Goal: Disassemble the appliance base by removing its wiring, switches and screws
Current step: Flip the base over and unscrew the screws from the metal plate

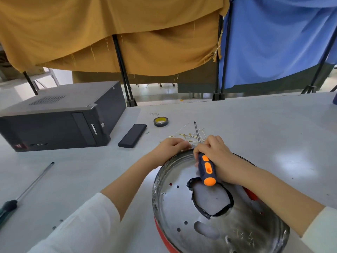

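Nearest the viewer, at five o'clock on the table: one appliance base, a round shiny metal pan with a red rim, tilted, its far edge raised. Its floor shows one large cut-out edged in black tape, one smaller oval opening, several small round holes and one screw head at the nine o'clock side.

Hands: two, both at the base's twelve o'clock rim.
- Right hand, fingers curled round one screwdriver with a dark blue and orange handle; the handle end points toward the viewer, the steel shaft toward twelve o'clock, past the knuckles.
- Left hand, fingers curled down over the rim just beside the right hand; whether they pinch anything there, I cannot tell.

At eight o'clock, well apart from the base: one second screwdriver, long-shafted with a dark handle, lying flat; a few tiny dark specks near it, too small to name.

Just beyond the hands: one loose tangle of wires, pale, with small brass-coloured ends.

Farther, toward eleven o'clock: one flat black case, one roll of black tape with a yellow core, one dark desktop computer lying on its side.

Farthest, at twelve o'clock: two hanging cloths on black stands, one mustard cloth and one blue cloth.
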`<state>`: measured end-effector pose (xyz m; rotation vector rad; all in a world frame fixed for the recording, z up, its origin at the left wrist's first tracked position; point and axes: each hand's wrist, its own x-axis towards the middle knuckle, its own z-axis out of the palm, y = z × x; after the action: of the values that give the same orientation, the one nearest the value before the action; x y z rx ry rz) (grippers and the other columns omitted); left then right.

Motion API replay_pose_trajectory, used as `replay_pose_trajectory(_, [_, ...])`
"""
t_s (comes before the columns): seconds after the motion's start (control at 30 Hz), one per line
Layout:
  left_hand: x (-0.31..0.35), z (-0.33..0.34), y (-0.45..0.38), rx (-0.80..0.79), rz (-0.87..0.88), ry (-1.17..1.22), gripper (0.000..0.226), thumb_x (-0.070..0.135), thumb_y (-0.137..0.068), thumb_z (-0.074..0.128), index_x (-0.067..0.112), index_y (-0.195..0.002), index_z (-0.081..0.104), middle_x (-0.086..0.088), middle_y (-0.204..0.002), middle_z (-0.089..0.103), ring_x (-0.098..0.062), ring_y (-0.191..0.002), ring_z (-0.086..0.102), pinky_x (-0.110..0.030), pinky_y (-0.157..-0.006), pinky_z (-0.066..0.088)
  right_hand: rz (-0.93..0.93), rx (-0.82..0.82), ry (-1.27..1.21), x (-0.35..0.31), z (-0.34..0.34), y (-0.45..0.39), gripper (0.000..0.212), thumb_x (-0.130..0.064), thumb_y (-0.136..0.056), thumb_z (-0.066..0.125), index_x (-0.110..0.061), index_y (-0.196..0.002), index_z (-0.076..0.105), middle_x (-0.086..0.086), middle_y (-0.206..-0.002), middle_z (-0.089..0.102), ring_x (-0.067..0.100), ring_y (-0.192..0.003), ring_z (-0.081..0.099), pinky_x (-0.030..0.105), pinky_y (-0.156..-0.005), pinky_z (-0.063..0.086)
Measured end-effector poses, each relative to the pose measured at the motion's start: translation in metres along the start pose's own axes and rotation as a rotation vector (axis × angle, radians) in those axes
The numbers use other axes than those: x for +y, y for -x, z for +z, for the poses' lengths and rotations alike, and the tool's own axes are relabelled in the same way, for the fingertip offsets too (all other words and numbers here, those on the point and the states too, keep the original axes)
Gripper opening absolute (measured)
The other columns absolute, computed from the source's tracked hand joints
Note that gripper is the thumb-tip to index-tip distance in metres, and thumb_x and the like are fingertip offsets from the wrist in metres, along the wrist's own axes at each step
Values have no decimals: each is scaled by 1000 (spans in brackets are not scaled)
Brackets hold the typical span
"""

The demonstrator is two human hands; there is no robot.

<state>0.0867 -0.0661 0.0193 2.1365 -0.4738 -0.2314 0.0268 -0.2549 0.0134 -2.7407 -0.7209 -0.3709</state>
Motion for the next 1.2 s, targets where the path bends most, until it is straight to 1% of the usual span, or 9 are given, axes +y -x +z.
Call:
replay_pose_trajectory(0.1, [9,-6,23,-97,-34,241,32,33,-95,52,12,-116,63,4,-111,67,-5,-101,62,-13,-85,47,45,-19,-161,-8,-16,0,34,-10,-82,63,-36,-95,46,1,-99,40,28,-94,50,38,-78,49])
replay_pose_trajectory(0.17, [7,-8,34,-144,-66,346,34,31,-94,54,16,-124,58,-1,-119,65,-11,-108,62,-23,-93,48,61,-4,-142,-11,-24,3,33,-14,-84,61,-39,-101,49,1,-102,42,27,-87,53,34,-78,48])
replay_pose_trajectory(0.3, [4,0,55,-147,-58,344,32,3,-93,52,19,-120,60,-3,-119,64,-13,-101,63,-21,-87,50,26,-10,45,-16,-42,8,54,-16,-86,60,-40,-132,44,-5,-106,56,16,-88,53,29,-84,40])
replay_pose_trajectory(0.37, [3,1,64,-81,-64,333,38,-4,-93,46,20,-120,60,-1,-121,63,-13,-104,61,-20,-87,49,30,26,44,-18,-45,12,62,-16,-87,59,-44,-138,36,-12,-90,66,18,-83,58,29,-78,43])
replay_pose_trajectory(0.5, [0,-1,86,97,-107,248,44,-3,-92,40,28,-119,55,6,-116,60,-2,-89,60,-6,-64,47,131,77,-70,-14,-39,23,47,-10,-79,66,-38,-113,50,2,-91,66,23,-81,60,28,-71,46])
replay_pose_trajectory(0.73, [-7,-5,116,253,-217,208,50,0,-90,34,27,-129,46,16,-101,54,-2,-81,56,-17,-64,50,233,146,-277,-8,-30,37,37,5,-76,66,-16,-100,47,9,-97,64,30,-85,61,44,-75,51])
replay_pose_trajectory(0.9, [7,-15,108,196,-220,28,44,14,-90,49,27,-132,42,9,-110,53,-5,-78,56,-16,-60,45,242,62,-267,-7,-27,37,37,3,-80,62,-21,-101,44,11,-94,64,30,-81,61,39,-72,51])
replay_pose_trajectory(1.07, [32,-8,73,146,-25,-424,47,23,-91,52,21,-137,41,-3,-136,46,-20,-115,51,-25,-88,40,234,27,-260,-4,-27,41,43,2,-77,65,-27,-100,43,6,-92,65,28,-79,62,38,-68,50])
replay_pose_trajectory(1.2, [47,12,52,-2,4,-573,42,27,-92,53,23,-133,45,-4,-130,55,-24,-112,54,-33,-93,44,205,74,-380,-5,-33,43,47,5,-78,64,-33,-94,43,7,-101,65,29,-94,63,45,-80,52])
